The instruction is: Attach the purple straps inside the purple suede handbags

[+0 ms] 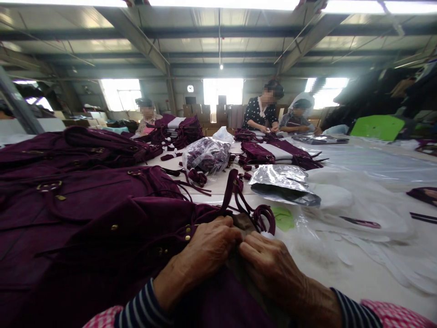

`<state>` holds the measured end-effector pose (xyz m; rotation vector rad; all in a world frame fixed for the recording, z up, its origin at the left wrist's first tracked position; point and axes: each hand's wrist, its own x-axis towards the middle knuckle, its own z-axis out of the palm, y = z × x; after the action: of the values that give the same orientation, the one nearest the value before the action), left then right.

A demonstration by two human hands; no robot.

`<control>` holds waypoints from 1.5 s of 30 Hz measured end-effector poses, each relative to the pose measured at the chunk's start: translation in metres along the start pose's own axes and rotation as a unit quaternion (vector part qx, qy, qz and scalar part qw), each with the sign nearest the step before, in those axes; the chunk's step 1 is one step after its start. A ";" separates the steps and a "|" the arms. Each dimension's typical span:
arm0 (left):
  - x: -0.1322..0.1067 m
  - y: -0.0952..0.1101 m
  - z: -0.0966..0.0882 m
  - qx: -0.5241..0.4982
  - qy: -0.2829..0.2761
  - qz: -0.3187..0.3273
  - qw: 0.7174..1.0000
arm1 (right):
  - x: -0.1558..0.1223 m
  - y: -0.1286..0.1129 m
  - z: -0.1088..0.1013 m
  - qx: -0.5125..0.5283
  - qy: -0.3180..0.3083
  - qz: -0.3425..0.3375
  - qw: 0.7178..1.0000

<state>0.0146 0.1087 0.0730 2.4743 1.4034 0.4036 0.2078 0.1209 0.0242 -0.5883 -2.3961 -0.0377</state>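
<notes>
A dark purple handbag (218,298) lies in front of me, its mouth between my two hands. My left hand (210,241) is closed, its curled fingers gripping the bag near the opening. Close beside it, my right hand (273,262) pinches the grey-brown lining (244,222) on the other side; my fingers hide exactly what is pinched. Just beyond my fingertips, a zipper end (231,189) stands up and a looped strap (266,217) curls to the right.
More purple bags (102,196) are piled on the left. A clear plastic bag of purple pieces (208,155) and a silver foil bag (285,182) lie ahead. White sheeting (337,196) covers the right side. Co-workers (261,111) are across the table.
</notes>
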 end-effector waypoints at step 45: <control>-0.005 -0.011 0.009 -0.021 0.012 0.007 1.000 | -0.002 -0.003 0.000 -0.033 -0.060 0.062 0.996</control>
<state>0.0067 0.1087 0.0602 2.4547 1.3747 0.4623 0.2082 0.1176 0.0233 -0.7889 -2.4759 -0.0297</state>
